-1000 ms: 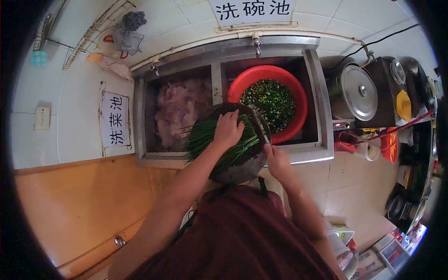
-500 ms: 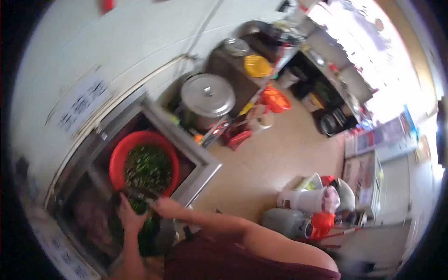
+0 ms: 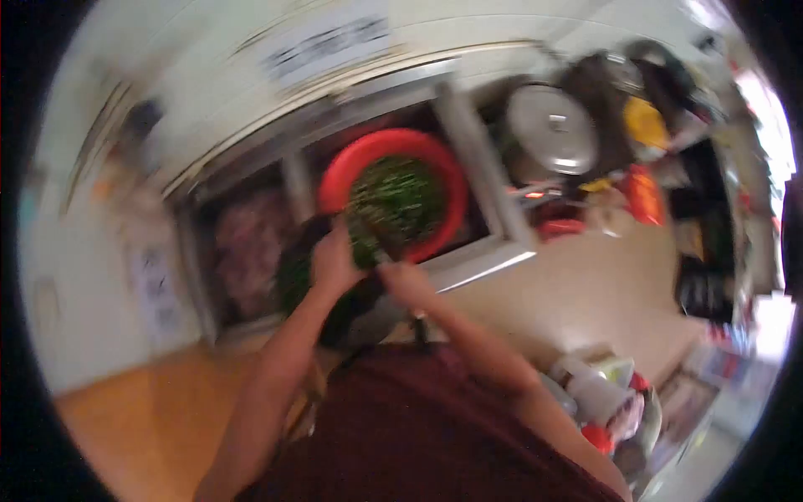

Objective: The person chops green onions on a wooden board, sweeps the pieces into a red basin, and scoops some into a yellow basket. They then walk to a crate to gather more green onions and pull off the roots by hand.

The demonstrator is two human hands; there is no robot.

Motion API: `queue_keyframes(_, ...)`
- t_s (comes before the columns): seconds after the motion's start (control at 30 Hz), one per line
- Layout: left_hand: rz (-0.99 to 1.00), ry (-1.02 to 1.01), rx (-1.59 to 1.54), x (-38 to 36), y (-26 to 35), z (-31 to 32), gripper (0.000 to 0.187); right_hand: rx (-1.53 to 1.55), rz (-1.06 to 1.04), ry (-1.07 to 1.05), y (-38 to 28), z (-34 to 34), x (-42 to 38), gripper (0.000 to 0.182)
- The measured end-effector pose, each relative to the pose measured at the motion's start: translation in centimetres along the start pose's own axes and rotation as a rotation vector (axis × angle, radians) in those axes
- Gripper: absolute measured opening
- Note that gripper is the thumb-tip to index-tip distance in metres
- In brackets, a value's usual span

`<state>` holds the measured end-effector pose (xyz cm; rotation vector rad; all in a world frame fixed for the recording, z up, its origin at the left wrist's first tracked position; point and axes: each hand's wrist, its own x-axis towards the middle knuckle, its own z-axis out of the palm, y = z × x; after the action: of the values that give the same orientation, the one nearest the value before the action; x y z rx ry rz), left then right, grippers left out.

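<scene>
while the frame is smeared by head motion, the layout reads well enough to note, left to right:

left basin: the sink (image 3: 485, 251) has a left compartment holding a pale pinkish mass (image 3: 247, 255); too blurred to say what it is.

board: a dark round chopping board (image 3: 335, 322) sits across the sink's front edge, between the basins.

greens: a bunch of long green stalks (image 3: 293, 280) lies on the board, partly under the left hand, just beside the red basin.

left hand: left hand (image 3: 333, 261) pressed down flat-curled on the stalks, fingers bent over them, pinning rather than gripping.

right hand: right hand (image 3: 403, 280) closed in a fist near the board's right edge, just beside the left hand. it seems to grip a handle, but the blade is lost in blur; cannot tell for sure what it holds.

red basin: a red basin (image 3: 335, 180) in the right compartment, filled with chopped greens (image 3: 397, 201), touching or just past the board's far edge.

far right: a lidded metal pot (image 3: 552, 138) on the counter, well apart from the hands.

step, as judged: cutting the stalks on the board.

next move, as judged: calls for the left hand to hold the bunch tight with fingertips clear of the cutting line.
</scene>
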<state>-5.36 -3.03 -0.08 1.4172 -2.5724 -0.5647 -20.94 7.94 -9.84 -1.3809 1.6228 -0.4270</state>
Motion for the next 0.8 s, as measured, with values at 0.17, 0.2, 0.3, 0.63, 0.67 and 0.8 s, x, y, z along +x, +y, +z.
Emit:
queue_keyframes(0.17,-0.104,-0.233,-0.029,0.2,-3.3,1.1,0.141,0.119,0.136,0.12,-5.0,-3.5,-3.5,0.05)
queue_keyframes(0.2,-0.085,-0.254,-0.09,0.1,-4.1,1.4,0.14,0.103,0.197,0.145,-5.1,-3.3,-3.5,0.051)
queue_keyframes(0.3,-0.254,-0.107,-0.299,0.3,-4.9,3.9,0.095,0.111,0.227,0.147,-5.5,-3.6,-3.6,0.051)
queue_keyframes(0.63,-0.439,0.573,-0.094,0.8,-0.2,5.8,0.015,0.292,0.188,0.114,-4.7,-5.1,-4.8,0.051)
queue_keyframes(0.67,-0.444,0.573,-0.09,0.8,0.0,5.5,0.015,0.293,0.214,0.1,-4.7,-5.5,-5.3,0.05)
queue_keyframes(0.8,-0.441,0.525,-0.102,0.6,0.1,5.3,0.011,0.225,0.241,0.053,-7.8,-7.5,-6.7,0.048)
